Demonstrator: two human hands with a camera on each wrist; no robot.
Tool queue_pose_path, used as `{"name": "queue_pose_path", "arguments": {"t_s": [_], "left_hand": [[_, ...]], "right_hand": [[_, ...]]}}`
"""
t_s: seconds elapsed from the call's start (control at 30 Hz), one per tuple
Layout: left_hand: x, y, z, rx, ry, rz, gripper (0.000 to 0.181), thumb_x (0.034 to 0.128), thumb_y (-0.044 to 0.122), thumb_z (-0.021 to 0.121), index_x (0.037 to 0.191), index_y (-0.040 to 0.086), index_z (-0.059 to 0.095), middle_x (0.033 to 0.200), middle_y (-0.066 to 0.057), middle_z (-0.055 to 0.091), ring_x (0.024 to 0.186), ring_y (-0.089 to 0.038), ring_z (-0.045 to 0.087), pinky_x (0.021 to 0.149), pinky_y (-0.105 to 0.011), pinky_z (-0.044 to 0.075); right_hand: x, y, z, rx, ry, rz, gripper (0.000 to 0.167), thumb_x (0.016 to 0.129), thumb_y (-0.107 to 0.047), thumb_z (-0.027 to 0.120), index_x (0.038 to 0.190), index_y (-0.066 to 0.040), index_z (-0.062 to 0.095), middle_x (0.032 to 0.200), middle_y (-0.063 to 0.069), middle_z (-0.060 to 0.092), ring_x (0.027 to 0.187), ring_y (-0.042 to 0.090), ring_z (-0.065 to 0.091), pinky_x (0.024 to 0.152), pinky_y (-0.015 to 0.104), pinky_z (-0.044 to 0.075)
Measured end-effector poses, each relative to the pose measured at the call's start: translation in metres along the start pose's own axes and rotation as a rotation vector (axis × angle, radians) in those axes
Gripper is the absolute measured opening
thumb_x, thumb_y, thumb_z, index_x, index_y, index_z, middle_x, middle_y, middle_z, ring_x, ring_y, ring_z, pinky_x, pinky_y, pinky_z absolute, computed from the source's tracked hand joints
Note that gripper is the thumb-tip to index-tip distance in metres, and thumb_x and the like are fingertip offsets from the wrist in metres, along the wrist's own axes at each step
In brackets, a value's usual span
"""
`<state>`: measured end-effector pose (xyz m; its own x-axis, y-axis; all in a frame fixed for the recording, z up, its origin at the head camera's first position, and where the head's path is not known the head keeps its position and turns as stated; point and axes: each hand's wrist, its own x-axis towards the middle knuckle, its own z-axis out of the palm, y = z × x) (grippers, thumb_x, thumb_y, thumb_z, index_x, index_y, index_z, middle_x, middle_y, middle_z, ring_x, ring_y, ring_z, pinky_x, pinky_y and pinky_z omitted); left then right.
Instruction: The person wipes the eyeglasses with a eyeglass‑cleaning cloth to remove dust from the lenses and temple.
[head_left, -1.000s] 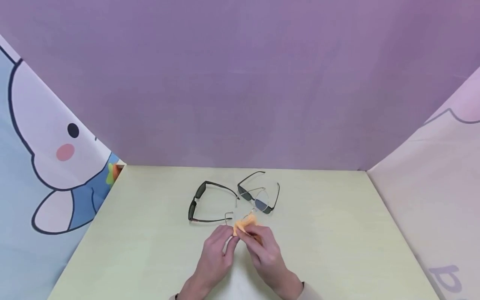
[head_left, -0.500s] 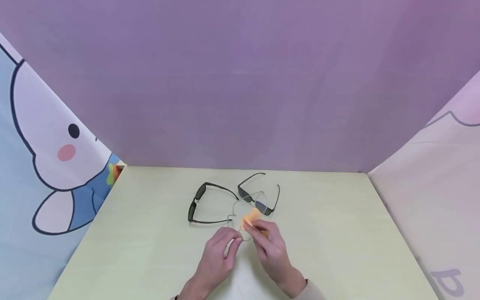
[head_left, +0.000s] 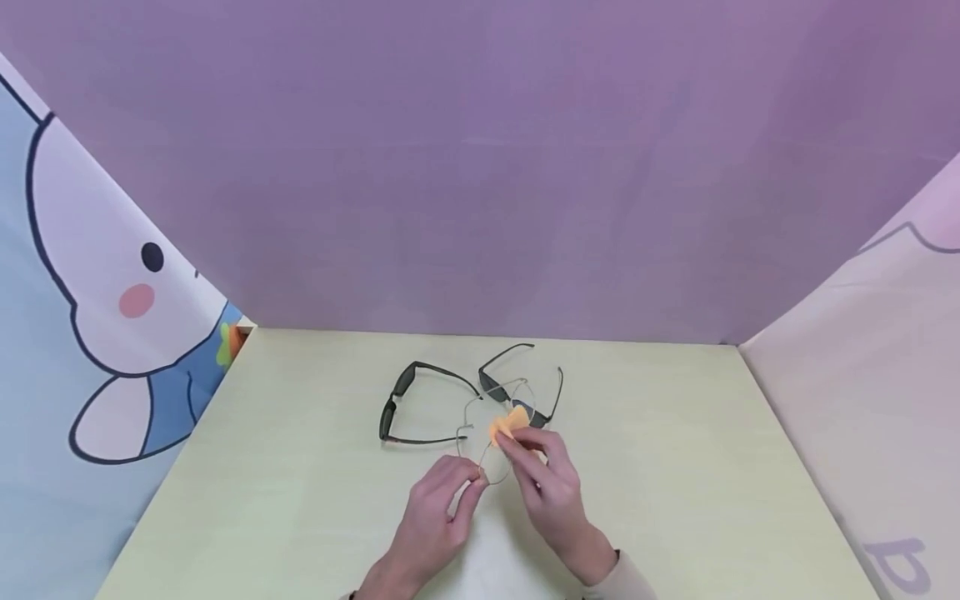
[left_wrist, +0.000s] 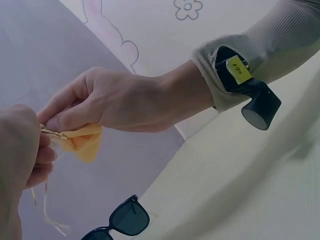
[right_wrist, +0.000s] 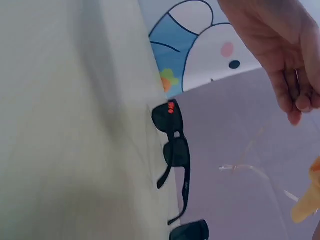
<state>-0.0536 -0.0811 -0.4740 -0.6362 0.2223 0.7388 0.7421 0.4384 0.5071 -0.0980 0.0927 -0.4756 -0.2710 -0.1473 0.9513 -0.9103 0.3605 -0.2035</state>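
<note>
A pair of thin wire-framed eyeglasses (head_left: 498, 482) with round lenses is held above the table. My left hand (head_left: 438, 517) pinches its near rim between thumb and fingers. With my right hand (head_left: 551, 493) I pinch an orange cloth (head_left: 510, 422) at the lens on the right side; whether the cloth wraps both lens faces is hidden. In the left wrist view the cloth (left_wrist: 86, 144) hangs below the right fingers, beside the gold-coloured frame. The right wrist view shows part of the left hand (right_wrist: 287, 55) and the cloth's edge (right_wrist: 306, 202).
Black sunglasses (head_left: 387, 418) lie unfolded on the table (head_left: 300, 492) to the left. A second black pair (head_left: 492, 387) lies behind the hands, partly behind the eyeglasses. A purple panel (head_left: 480, 183) rises at the back, with printed side panels.
My right hand has moved right and slightly away with the cloth, opening a gap between the hands that shows the lens rim. My left hand has stayed nearly in place.
</note>
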Motion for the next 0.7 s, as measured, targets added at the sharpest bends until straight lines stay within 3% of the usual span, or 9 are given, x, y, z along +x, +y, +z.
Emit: {"name": "queue_pose_path", "arguments": {"t_s": [0.27,0.4,0.57,0.7], "left_hand": [[-0.001,0.001,-0.003,0.016,0.026,-0.055,0.010,0.1049,0.013,0.060,0.101,0.009,0.069,0.094,0.003,0.070,0.088,-0.013,0.066,0.079,-0.019,0.054],[-0.001,0.001,-0.002,0.010,0.025,-0.065,0.011,0.1050,0.013,0.060,0.105,0.009,0.070,0.095,0.002,0.071,0.090,-0.014,0.066,0.080,-0.019,0.055],[0.000,0.002,0.001,-0.021,0.055,-0.023,0.008,0.1019,0.007,0.063,0.097,0.009,0.068,0.094,-0.001,0.069,0.088,-0.016,0.066,0.082,-0.021,0.055],[-0.002,0.002,0.002,-0.030,0.068,-0.023,0.009,0.1023,0.007,0.062,0.096,0.010,0.068,0.094,0.000,0.069,0.089,-0.015,0.066,0.082,-0.020,0.055]], "right_hand": [[0.004,-0.020,0.005,0.034,-0.064,-0.086,0.028,0.106,-0.003,0.053,0.099,0.013,0.075,0.098,0.021,0.061,0.088,0.027,0.062,0.079,0.018,0.058],[0.006,-0.019,0.004,0.047,-0.065,-0.112,0.027,0.106,-0.002,0.054,0.097,0.012,0.076,0.098,0.021,0.061,0.089,0.027,0.062,0.078,0.018,0.058],[0.001,-0.005,0.001,0.010,-0.037,-0.019,0.024,0.105,-0.004,0.056,0.103,0.008,0.076,0.099,0.020,0.062,0.088,0.028,0.062,0.076,0.022,0.058],[-0.004,-0.002,-0.001,-0.020,-0.034,0.046,0.024,0.106,-0.007,0.055,0.107,0.006,0.076,0.101,0.020,0.062,0.090,0.027,0.062,0.078,0.021,0.058]]}}
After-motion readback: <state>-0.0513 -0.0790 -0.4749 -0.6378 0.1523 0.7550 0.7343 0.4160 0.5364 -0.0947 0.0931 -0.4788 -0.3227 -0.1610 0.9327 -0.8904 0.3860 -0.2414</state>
